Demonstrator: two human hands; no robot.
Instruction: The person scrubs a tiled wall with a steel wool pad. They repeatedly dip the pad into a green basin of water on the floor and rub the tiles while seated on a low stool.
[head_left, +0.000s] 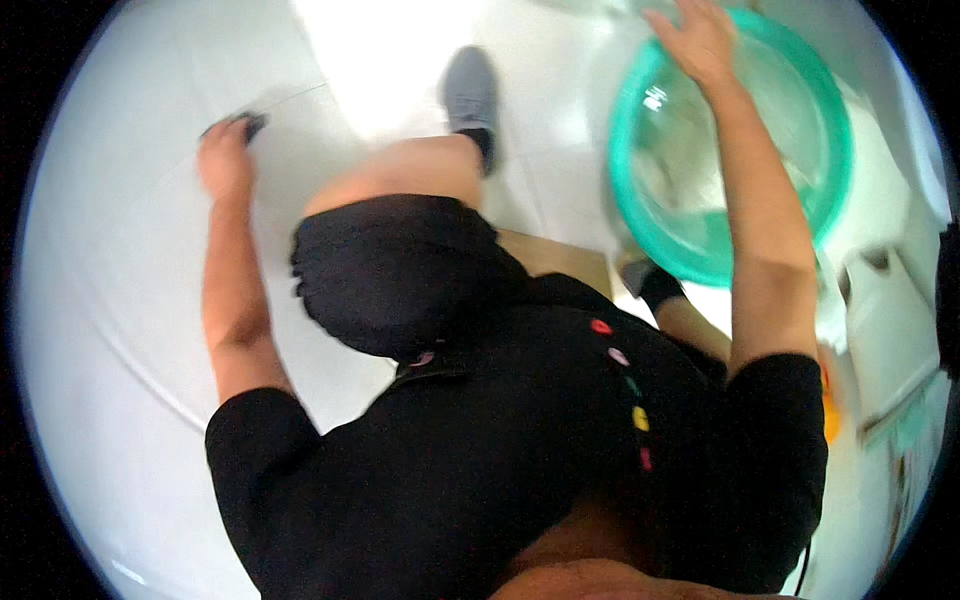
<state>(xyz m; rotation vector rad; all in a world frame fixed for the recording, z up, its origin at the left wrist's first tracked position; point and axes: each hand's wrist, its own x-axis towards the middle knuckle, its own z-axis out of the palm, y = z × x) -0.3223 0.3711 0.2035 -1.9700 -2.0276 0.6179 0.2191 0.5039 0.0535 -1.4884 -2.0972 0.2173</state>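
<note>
My left hand (225, 161) is at the left above the pale floor, its fingers around a small dark object (257, 126) that is too blurred to name. At the upper right is a round basin (838, 150) with a turquoise-green rim and a see-through inside. My right arm reaches across this basin. The right hand (697, 41) is over the rim's far side, thumb spread away from the fingers; the top edge of the view cuts off some fingertips. Whether it touches the rim is unclear. Pale, blurred contents show inside the basin.
Pale tiles (135, 225) cover the floor, with strong glare at the top. My grey shoe (470, 86) stands left of the basin. A brown board-like surface (562, 256) shows beside my knee. On the right are a white container-like object (889, 322) and an orange item (831, 420).
</note>
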